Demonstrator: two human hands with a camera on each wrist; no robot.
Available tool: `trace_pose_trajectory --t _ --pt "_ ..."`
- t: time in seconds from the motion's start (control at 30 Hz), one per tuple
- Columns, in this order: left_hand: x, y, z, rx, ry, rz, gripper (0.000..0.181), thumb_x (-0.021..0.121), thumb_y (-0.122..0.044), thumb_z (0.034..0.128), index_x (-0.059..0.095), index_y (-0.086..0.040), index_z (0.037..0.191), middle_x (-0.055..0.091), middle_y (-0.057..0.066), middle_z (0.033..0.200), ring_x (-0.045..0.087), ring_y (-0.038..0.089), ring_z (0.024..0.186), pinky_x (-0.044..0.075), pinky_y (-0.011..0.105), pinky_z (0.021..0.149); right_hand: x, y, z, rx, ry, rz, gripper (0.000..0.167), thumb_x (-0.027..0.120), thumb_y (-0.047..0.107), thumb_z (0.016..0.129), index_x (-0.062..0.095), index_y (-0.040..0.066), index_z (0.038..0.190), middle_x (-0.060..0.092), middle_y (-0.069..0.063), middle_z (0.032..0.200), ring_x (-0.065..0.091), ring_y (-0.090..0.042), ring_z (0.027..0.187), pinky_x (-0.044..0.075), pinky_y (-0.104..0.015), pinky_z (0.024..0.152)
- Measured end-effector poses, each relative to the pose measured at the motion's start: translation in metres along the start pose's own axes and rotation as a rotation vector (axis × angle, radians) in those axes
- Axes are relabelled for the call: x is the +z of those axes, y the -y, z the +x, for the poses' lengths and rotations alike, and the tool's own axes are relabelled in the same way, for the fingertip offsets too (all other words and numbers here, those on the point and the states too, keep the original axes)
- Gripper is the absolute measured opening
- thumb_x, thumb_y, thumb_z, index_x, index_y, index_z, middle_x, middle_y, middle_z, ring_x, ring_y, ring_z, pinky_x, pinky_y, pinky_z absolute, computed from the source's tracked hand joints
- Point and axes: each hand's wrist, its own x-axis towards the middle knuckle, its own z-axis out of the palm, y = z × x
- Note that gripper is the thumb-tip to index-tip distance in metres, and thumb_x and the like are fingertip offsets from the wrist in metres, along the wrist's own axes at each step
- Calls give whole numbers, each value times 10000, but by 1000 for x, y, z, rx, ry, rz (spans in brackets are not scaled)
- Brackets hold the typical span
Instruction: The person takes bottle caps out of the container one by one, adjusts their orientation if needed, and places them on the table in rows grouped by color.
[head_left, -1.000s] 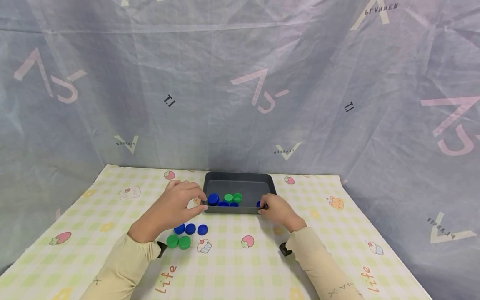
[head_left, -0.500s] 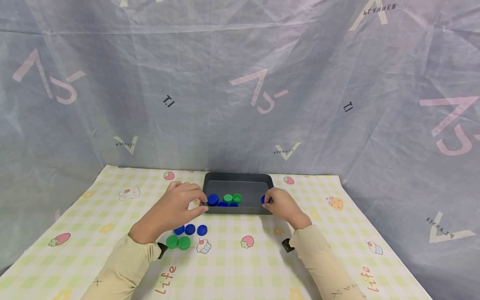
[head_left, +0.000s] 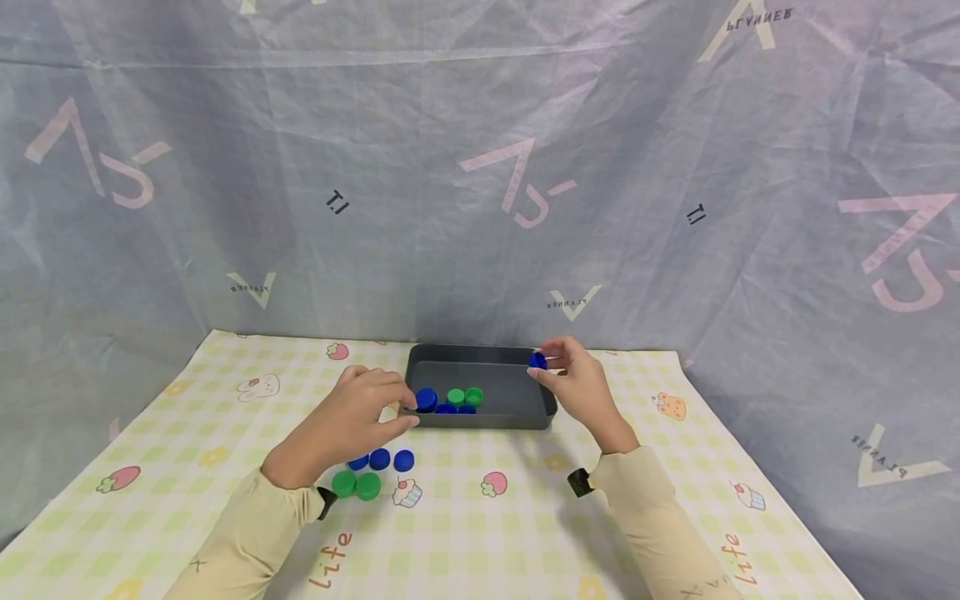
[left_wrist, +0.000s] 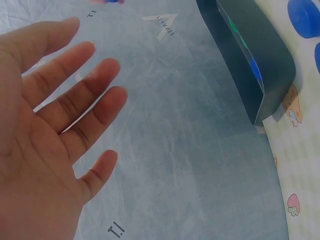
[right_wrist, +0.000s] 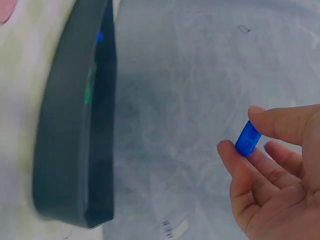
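Nearby, five caps [head_left: 380, 459] lie before the tray [head_left: 510, 422]; a curtain [head_left: 450, 225] hangs behind.

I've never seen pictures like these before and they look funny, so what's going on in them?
There's no robot, just a person working bare-handed. The wide picture comes from a camera worn on the head; the other two come from each wrist. On the checked tablecloth sits a dark tray with blue and green caps inside. In front lie three blue caps and two green caps. The right hand pinches one more blue cap near the tray's right end. The left hand, beside the left end, holds nothing.
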Motion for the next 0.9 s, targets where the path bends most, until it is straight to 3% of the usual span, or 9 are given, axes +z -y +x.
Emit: trace_pose_trajectory --t 0.13,0.33,0.57,0.9 --pt "1 0 0 -3 15 -7 77 773 -283 879 719 -250 922 670 -117 943 620 117 898 363 520 965 -3 10 -3 -8 14 79 447 740 185 916 583 166 1334 655 -86 1227 674 -236 1078 569 -421 832" --pt "1 -2 1 2 22 -4 76 774 -279 879 719 -253 924 669 -120 947 622 116 898 364 515 955 -4 22 -7 -58 17 132 308 740 157 911 665 145 1210 718 -64 1094 698 -194 1012 562 -412 842" --pt "2 -5 1 -3 28 -5 85 781 -287 872 718 -265 924 654 -158 947 618 91 917 364 501 966 -1 32 -12 -112 13 122 280 769 150 885 685 146 1153 696 -10 967 653 -188 927 551 -357 828" --pt "10 -13 2 45 55 19 140 795 -286 855 735 -231 969 673 -117 968 619 99 943 383 489 932 25 38 -21 -143 172 293 252 798 135 852 666 106 1064 725 -57 941 702 -194 817 567 -290 705"
